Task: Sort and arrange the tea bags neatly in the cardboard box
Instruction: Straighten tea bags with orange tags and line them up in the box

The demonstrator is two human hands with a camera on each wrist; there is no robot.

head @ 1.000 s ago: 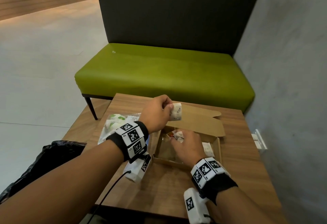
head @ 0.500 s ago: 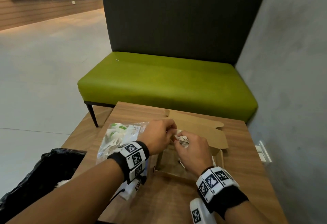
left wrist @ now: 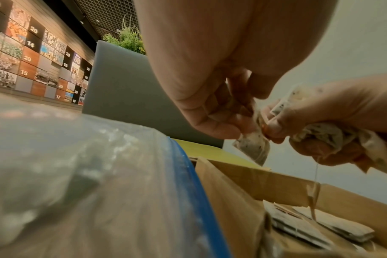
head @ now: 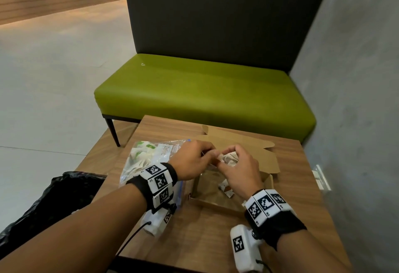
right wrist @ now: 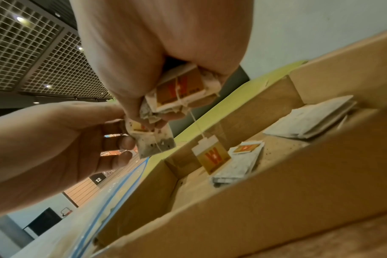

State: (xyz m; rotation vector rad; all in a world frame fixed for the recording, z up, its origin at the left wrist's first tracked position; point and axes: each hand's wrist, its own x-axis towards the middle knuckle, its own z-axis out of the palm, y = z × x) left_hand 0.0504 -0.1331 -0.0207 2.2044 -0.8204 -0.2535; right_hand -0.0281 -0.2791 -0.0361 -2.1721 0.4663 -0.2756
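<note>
Crumpled paper tea bags (head: pixel 229 158) pinched in both hands' fingers (left wrist: pixel 221 122), perhaps tangled, above cardboard box (head: pixel 216 205).

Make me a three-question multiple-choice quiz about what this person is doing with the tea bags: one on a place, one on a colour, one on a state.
1. Where is the plastic bag?
A. left of the cardboard box
B. inside it
C. on the bench

2. What colour is the bench?
A. red
B. green
C. blue

3. What is the right hand doing?
A. resting flat
B. pointing
C. gripping a bunch of tea bags

Answers: 1 A, the plastic bag lies by the box's left wall. 2 B, the seat is green. 3 C, fingers curl round bags and tags while the left hand pinches one tea bag.
</note>
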